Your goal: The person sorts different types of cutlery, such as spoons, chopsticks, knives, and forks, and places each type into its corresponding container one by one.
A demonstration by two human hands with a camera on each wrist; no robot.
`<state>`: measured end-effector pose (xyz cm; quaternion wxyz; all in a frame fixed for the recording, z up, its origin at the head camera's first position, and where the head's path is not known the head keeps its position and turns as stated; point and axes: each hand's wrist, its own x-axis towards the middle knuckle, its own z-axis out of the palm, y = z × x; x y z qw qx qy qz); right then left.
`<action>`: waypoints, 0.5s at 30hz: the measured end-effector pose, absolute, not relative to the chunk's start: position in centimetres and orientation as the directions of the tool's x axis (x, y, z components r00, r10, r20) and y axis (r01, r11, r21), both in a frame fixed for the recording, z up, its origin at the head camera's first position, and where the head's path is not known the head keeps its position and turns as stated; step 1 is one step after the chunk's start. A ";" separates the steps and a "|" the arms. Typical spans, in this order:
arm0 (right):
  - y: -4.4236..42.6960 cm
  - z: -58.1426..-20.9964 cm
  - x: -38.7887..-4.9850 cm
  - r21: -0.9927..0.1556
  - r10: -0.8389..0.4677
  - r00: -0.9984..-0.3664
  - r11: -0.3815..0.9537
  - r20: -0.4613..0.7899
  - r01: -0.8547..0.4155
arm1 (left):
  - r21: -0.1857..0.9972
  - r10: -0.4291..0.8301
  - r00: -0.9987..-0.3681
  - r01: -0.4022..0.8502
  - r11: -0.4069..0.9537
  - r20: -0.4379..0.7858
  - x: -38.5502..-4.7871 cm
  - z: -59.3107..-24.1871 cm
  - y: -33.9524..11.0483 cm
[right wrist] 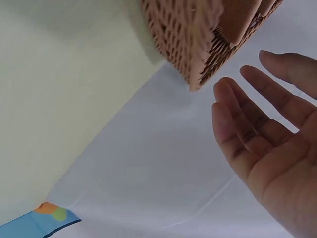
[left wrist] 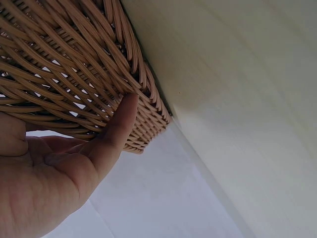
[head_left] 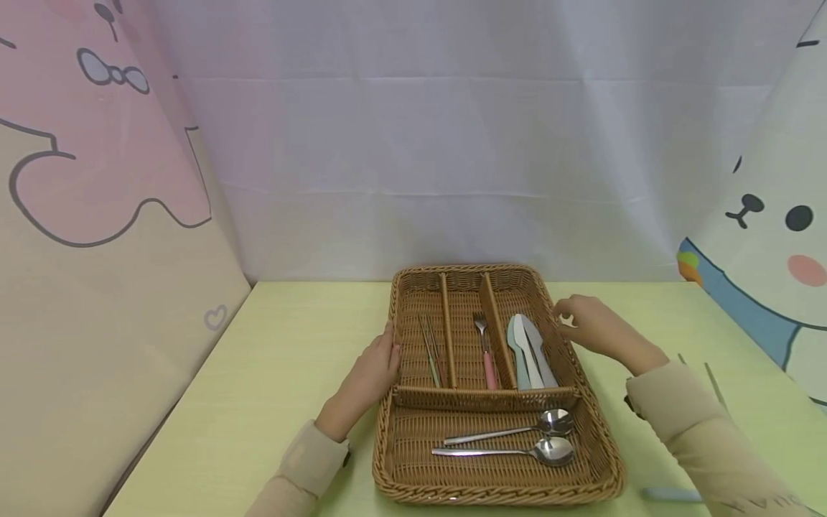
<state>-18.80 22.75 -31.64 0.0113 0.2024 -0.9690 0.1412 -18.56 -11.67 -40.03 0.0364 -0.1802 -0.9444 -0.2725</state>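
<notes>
We have table [head_left: 258, 402] reaching out left and right of the basket [head_left: 497, 495], its far end near the curtain [head_left: 413, 158]. Our left hand [head_left: 370, 366] rests along its left wall, one finger straight; our right hand [head_left: 597, 330], fingers loosely bent, slightly parted, hovers beside the right rim.

Left hand [left wrist: 59, 173], one finger against brown woven basket [left wrist: 64, 64], pale tabletop [left wrist: 237, 74], white cloth [left wrist: 158, 193].

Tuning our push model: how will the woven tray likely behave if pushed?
The woven tray probably keeps its shape, given the dividers spanning it. Low and broad, it likely slides rather than tips. The shiny spoons lie loose inside, so they may shift or rattle.
</notes>
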 end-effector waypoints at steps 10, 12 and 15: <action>26.4 -32.7 -17.7 -0.261 -0.333 -0.940 0.903 0.079 -0.342 | 0.506 0.324 -0.929 0.368 0.780 0.177 -18.5 -40.0 -11.8; 27.0 -33.0 -17.4 -0.262 -0.323 -0.943 0.907 0.076 -0.331 | 0.502 0.326 -0.928 0.372 0.780 0.181 -18.5 -40.0 -11.8; 28.0 -33.4 -17.0 -0.253 -0.310 -0.948 0.913 0.077 -0.319 | 0.499 0.327 -0.927 0.375 0.781 0.185 -18.5 -40.1 -11.8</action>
